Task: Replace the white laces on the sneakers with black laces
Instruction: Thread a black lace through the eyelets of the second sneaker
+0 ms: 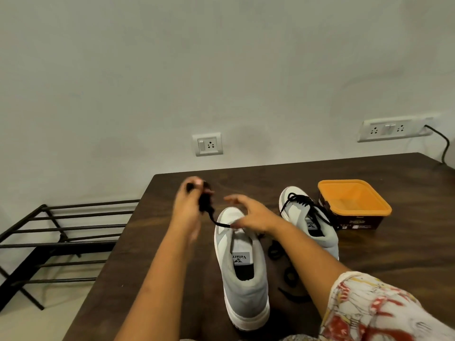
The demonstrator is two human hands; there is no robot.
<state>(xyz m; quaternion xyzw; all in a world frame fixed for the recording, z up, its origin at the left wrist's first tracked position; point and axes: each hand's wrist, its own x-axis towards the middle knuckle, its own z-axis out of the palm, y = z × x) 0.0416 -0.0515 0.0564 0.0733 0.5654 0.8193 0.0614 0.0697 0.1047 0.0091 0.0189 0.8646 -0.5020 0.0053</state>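
A single wide-angle camera, worn on the person's head, looked forward and down across the worktop toward the wall. It sat near the left hand and right hand, whose forearms ran up from the bottom edge into mid-frame

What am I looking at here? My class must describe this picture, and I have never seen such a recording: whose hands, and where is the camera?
There is no machine: a person wears one camera on the head, looking down at their own hands. On the dark table stand two grey-and-white sneakers. The far sneaker already has black laces; the near sneaker has none. The left hand grips a bunched black lace, and the right hand seems to pinch its other end above the near sneaker's toe. Some loose lace lies coiled on the table; an orange tub stands farther back.
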